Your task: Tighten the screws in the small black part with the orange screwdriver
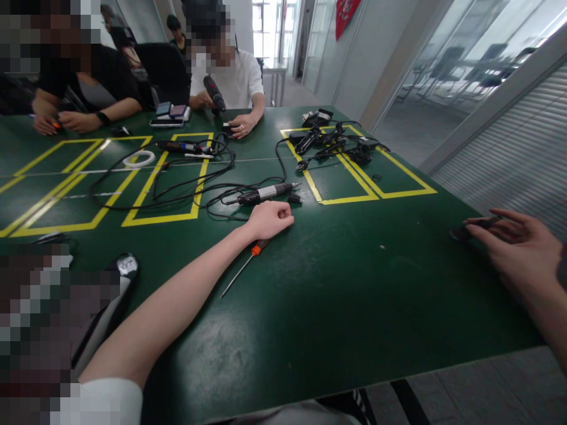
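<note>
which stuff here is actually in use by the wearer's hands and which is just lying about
In hand:
- left hand, fist closed over the orange-collared screwdriver
- electric screwdriver, just beyond that fist
- right hand, fingers spread on a small dark object at the table edge

Lying about:
- pile of black adapters and cables
- white tape roll
- stacked phones

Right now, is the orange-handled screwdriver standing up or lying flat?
Lying flat: the screwdriver rests lengthwise on the green table, its handle end under the left hand.

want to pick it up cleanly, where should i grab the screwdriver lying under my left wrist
Judging by its pose, grip the orange handle of the screwdriver, coming from above. The thin shaft points back toward you and lies flat, offering little hold. The left hand rests curled right over the handle end.
</note>
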Demonstrator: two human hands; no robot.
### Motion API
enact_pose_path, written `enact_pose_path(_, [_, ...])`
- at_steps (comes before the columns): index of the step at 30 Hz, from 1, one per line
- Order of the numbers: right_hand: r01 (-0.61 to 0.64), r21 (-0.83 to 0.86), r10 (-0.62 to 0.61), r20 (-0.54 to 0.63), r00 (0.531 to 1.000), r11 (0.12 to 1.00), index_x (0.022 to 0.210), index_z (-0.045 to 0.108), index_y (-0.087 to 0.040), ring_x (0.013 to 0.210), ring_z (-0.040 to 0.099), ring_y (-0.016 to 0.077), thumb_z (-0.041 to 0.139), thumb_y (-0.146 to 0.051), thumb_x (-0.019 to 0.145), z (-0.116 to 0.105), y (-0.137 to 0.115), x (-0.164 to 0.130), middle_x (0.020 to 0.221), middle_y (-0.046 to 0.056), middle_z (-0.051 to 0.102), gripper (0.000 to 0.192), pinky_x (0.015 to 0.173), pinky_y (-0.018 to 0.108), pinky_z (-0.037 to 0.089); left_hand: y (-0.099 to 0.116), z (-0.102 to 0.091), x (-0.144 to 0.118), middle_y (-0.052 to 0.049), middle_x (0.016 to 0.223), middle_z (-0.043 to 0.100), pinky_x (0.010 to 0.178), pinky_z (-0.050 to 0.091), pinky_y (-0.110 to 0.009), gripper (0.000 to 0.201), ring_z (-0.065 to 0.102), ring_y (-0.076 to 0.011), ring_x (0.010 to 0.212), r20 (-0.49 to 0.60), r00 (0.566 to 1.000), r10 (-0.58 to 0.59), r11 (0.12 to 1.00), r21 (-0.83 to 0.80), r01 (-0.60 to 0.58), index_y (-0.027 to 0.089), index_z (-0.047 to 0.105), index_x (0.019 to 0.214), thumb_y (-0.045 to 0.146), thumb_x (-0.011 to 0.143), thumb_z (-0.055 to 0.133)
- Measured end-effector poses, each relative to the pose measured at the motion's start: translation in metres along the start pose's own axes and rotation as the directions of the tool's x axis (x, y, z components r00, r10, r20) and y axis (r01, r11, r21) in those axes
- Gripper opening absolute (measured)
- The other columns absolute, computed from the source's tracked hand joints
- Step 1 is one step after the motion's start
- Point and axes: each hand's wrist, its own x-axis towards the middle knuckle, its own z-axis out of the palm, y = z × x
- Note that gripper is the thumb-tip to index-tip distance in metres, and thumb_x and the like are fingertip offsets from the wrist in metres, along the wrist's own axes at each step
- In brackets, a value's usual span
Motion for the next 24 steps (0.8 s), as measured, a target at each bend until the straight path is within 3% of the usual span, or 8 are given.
enact_pose_path(5, [-0.007, -0.035, 0.008, 0.024, 1.0, 0.999, 0.079, 0.062, -0.026, 0.08, 0.072, 0.0285, 0.091, -0.049, 0.04, -0.002, 0.004, 0.001, 0.074, 0.002, 0.067, 0.054, 0.102, 0.063, 0.055, 0.0, 0.0, 0.0, 0.002, 0.069, 0.068, 0.065, 0.035, -0.027, 0.017, 0.058, -0.0151, 0.068, 0.01, 1.0, 0.003, 1.0, 0.006, -0.003, 0.019, 0.068, 0.071, 0.028, 0.082, 0.06])
enact_pose_path(18, [-0.19, 0.101, 0.175, 0.145, 0.974, 0.977, 0.088, 0.062, -0.029, 0.1, 0.074, 0.0356, 0.08, -0.027, 0.029, -0.003, -0.015, -0.008, 0.078, 0.002, 0.071, 0.062, 0.114, 0.061, 0.047, -0.001, 0.0, 0.0, 0.001, 0.068, 0.068, 0.066, 0.035, -0.027, 0.018, 0.058, -0.0151, 0.068, -0.002, 1.0, 0.004, 1.0, -0.001, -0.004, 0.019, 0.068, 0.07, 0.03, 0.081, 0.059])
enact_pose_path(24, [-0.245, 0.08, 0.236, 0.107, 0.966, 0.966, 0.086, 0.062, -0.029, 0.111, 0.072, 0.0395, 0.08, -0.023, 0.028, -0.006, -0.014, -0.007, 0.083, 0.005, 0.069, 0.061, 0.117, 0.062, 0.046, 0.0, 0.0, 0.0, 0.002, 0.068, 0.068, 0.066, 0.035, -0.027, 0.017, 0.058, -0.0149, 0.068, 0.003, 1.0, 0.007, 1.0, -0.005, -0.007, 0.019, 0.067, 0.07, 0.029, 0.081, 0.06])
